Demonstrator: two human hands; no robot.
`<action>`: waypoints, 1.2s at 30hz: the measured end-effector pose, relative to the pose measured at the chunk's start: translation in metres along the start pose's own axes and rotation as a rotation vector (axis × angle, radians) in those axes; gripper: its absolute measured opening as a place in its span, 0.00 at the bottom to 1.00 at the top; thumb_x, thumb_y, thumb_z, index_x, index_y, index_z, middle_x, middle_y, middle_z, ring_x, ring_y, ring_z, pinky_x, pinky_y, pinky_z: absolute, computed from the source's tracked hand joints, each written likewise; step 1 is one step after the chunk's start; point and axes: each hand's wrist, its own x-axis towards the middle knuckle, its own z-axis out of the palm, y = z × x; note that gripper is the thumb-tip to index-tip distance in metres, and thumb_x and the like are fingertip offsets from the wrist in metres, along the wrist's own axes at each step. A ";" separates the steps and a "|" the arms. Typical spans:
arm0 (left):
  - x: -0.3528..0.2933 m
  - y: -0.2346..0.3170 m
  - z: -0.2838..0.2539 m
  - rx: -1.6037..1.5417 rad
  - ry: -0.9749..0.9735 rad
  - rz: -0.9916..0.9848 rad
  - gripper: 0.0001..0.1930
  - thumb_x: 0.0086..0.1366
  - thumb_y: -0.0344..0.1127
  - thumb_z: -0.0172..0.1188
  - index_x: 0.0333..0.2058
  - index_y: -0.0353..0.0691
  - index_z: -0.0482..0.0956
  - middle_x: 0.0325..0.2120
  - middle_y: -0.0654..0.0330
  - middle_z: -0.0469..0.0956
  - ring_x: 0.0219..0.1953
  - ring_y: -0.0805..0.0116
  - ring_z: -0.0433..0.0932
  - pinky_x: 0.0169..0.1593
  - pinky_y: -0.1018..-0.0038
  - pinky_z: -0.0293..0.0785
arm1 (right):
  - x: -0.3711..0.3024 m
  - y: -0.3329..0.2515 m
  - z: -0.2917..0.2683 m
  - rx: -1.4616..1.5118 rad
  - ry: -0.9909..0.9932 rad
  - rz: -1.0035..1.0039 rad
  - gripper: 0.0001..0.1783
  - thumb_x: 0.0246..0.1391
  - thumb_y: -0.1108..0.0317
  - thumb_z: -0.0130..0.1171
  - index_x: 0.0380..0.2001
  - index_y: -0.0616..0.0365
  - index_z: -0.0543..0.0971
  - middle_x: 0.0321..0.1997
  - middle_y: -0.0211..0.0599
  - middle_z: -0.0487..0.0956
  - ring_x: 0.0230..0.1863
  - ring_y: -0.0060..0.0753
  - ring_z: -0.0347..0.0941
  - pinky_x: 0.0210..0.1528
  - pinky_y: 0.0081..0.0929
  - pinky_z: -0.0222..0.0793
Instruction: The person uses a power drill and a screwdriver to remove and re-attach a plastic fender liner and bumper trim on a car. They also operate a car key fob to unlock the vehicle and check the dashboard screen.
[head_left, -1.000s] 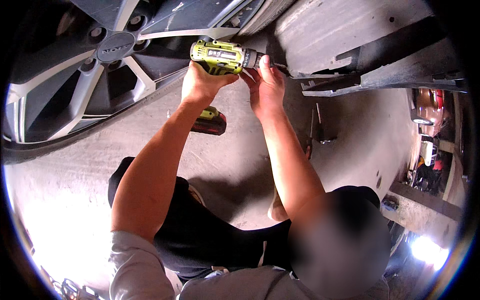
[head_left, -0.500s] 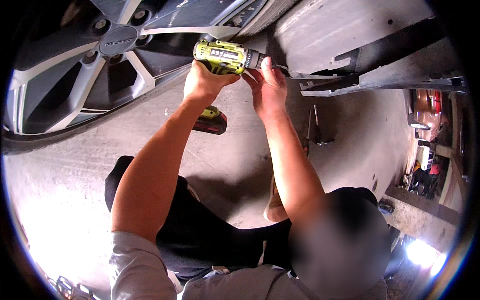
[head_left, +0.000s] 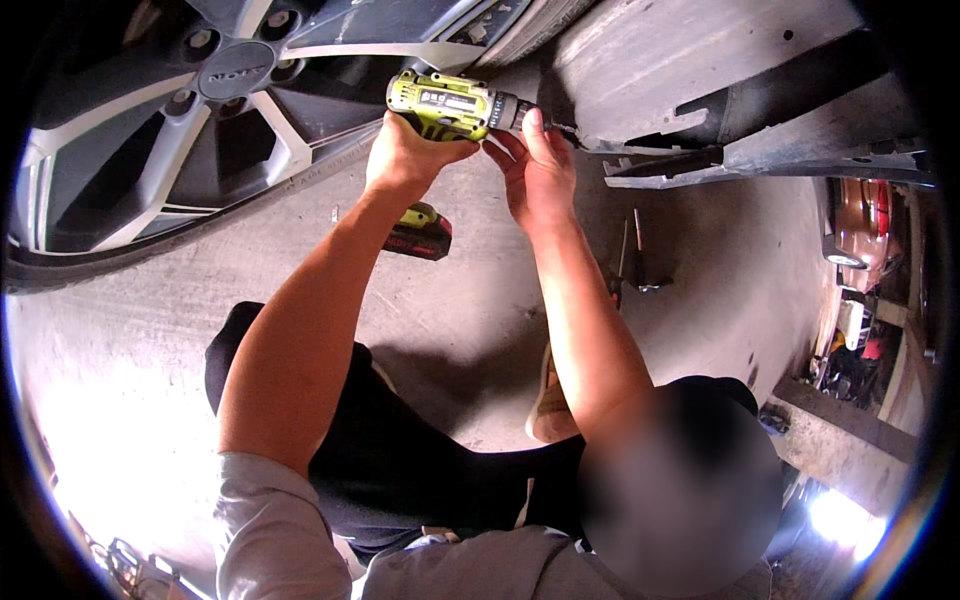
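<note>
A yellow-green cordless drill (head_left: 440, 105) is held level between the car wheel and the dark panel behind it. My left hand (head_left: 408, 160) is closed round its handle, and its battery base (head_left: 420, 235) shows below my wrist. At the black chuck (head_left: 508, 112) my right hand (head_left: 540, 175) has its thumb against the front end and its fingers curled underneath. The drill's tip points right, toward the panel's lower edge (head_left: 660, 165); whether it touches is too dark to tell.
A black and silver alloy wheel (head_left: 236, 72) with its tyre fills the upper left. Car body panels (head_left: 680, 60) hang at the upper right. On the concrete floor (head_left: 480, 290) lie thin hand tools (head_left: 638, 255). A brown car (head_left: 858, 225) stands at the far right.
The drill and both hands have moved up very slightly in the picture, and the view has shifted a little. Both hands keep the same hold.
</note>
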 end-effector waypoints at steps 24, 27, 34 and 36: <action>-0.006 0.000 -0.005 0.240 0.083 0.022 0.50 0.44 0.57 0.79 0.54 0.25 0.63 0.45 0.41 0.81 0.48 0.48 0.82 0.52 0.62 0.77 | -0.064 -0.023 0.033 -1.150 0.384 -0.534 0.51 0.47 0.80 0.69 0.68 0.57 0.48 0.46 0.44 0.76 0.29 0.34 0.75 0.37 0.29 0.73; -0.007 0.005 -0.003 0.272 0.074 -0.025 0.51 0.44 0.59 0.78 0.54 0.25 0.63 0.45 0.40 0.81 0.49 0.48 0.82 0.53 0.62 0.77 | -0.061 -0.017 0.035 -0.999 0.412 -0.673 0.54 0.43 0.84 0.69 0.68 0.60 0.47 0.58 0.54 0.67 0.37 0.39 0.74 0.37 0.30 0.73; -0.007 0.009 -0.011 0.312 0.028 -0.106 0.58 0.44 0.59 0.77 0.60 0.20 0.58 0.46 0.40 0.81 0.49 0.47 0.81 0.53 0.63 0.78 | -0.072 -0.031 0.065 -1.232 0.413 -0.764 0.65 0.38 0.85 0.74 0.71 0.63 0.40 0.67 0.53 0.50 0.49 0.39 0.69 0.38 0.26 0.76; -0.006 0.006 -0.008 0.297 0.033 -0.097 0.58 0.44 0.59 0.77 0.60 0.20 0.58 0.46 0.40 0.80 0.49 0.47 0.82 0.53 0.63 0.78 | -0.072 -0.027 0.059 -1.257 0.413 -0.838 0.65 0.38 0.86 0.73 0.71 0.63 0.39 0.68 0.54 0.48 0.50 0.38 0.69 0.36 0.24 0.76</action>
